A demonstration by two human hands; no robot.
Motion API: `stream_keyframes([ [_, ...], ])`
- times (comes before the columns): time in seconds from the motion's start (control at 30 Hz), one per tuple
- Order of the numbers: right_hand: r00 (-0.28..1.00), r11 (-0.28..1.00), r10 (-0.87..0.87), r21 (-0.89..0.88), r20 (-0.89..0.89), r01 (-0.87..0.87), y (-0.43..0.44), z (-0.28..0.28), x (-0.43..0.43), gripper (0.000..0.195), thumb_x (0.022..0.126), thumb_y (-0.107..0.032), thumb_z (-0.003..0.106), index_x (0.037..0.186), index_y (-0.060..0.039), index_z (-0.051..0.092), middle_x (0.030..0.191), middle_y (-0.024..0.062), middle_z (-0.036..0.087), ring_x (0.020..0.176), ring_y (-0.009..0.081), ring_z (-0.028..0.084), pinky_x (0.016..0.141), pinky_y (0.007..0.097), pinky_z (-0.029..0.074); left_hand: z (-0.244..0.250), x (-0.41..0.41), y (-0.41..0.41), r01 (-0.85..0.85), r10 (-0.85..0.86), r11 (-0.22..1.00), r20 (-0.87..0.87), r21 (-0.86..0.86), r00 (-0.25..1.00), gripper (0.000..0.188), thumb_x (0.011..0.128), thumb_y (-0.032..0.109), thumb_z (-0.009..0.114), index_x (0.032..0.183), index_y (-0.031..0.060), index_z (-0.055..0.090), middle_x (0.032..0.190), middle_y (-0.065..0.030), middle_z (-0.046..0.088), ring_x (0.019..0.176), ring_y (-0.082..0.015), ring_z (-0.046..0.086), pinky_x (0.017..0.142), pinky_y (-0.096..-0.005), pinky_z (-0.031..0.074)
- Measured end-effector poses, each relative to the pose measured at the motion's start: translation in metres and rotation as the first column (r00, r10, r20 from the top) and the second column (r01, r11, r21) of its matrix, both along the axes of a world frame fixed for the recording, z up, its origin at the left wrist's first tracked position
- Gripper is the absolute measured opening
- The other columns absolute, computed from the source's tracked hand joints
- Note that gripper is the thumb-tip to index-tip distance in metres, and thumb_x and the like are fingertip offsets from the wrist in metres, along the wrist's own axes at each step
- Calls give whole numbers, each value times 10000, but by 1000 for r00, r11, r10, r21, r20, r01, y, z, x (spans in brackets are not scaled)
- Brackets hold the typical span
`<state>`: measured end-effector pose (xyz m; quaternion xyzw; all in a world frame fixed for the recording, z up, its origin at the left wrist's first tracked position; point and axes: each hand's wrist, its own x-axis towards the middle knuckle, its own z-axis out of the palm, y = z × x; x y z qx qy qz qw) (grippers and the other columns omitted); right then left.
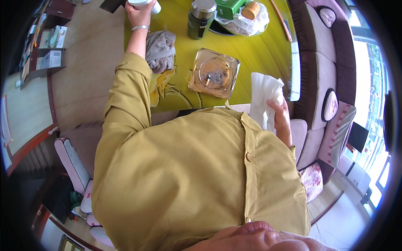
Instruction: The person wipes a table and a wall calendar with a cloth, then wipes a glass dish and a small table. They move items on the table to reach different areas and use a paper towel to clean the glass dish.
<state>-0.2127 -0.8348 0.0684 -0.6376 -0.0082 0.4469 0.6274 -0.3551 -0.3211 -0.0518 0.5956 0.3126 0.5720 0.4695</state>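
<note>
My left hand [140,15], with a silver-coloured band on its wrist, reaches to the far left edge of the table. Its fingers are closed around a white object [156,8], perhaps a container, cut off by the top of the picture. My right hand [281,114] is at the near right edge, holding several white tissues [263,91] in a loose, wrinkled stack. Left of the tissues sits a square amber glass ashtray [216,73] with ash and a cigarette butt in it. A crumpled grey-brown cloth [160,50] lies beside my left forearm.
A dark green vacuum flask [201,20] with a steel lid stands upright on the yellow-green table [248,51]. Behind it, a clear plastic bag [259,23] lies around a green box [227,8] and an orange-brown jar [250,11]. A sofa [317,84] runs along the right.
</note>
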Motion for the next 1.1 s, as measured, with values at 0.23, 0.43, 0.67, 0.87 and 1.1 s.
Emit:
stream_keyframes([
  [0.23, 973, 988, -128, -58, 190, 142, 14, -8, -10, 373, 810, -46, 658, 1160, -32, 531, 1017, 55, 627, 887, 147, 605, 765, 288, 489, -71, 29, 25, -45, 62, 997, -299, 63, 952, 949, 553, 312, 873, 1257, -50, 351, 1156, -170, 534, 1023, -244, 561, 893, -347, 465],
  [0.43, 931, 970, -213, -50, 296, 237, 44, -13, 1, 298, 820, -36, 649, 1106, -37, 566, 1000, 50, 634, 876, 143, 606, 768, 285, 486, -109, -1, 61, 70, -16, 987, -352, 142, 936, 1007, 566, 287, 862, 1325, -50, 292, 1215, -184, 497, 1085, -254, 525, 928, -338, 437],
  [0.67, 965, 984, -141, 143, 221, 111, 77, -19, 1, 304, 821, -15, 642, 1115, -29, 564, 1015, 56, 638, 902, 147, 609, 802, 286, 485, -28, -26, -13, -37, 50, 998, -259, 54, 965, 715, 731, 131, 739, 1313, -21, 352, 1185, -188, 524, 1045, -224, 545, 907, -347, 466],
  [0.87, 983, 972, 87, 203, 160, -119, 108, -10, -30, 334, 809, 0, 648, 1129, -14, 552, 1004, 57, 638, 900, 141, 607, 799, 281, 485, 49, -25, -252, 811, -779, 436, 288, -389, 557, 510, 812, 138, 697, 1249, 30, 456, 1041, -69, 594, 914, -123, 571, 803, -256, 492],
  [1.1, 824, 935, 346, -240, 449, -262, 93, -21, 13, 408, 872, -225, 609, 1221, -39, 505, 974, 40, 605, 889, 105, 554, 756, 258, 457, 68, -43, -296, 314, -267, 807, 166, -501, 949, 169, 879, 140, 615, 964, -6, 611, 843, -10, 626, 714, -61, 553, 632, -205, 447],
])
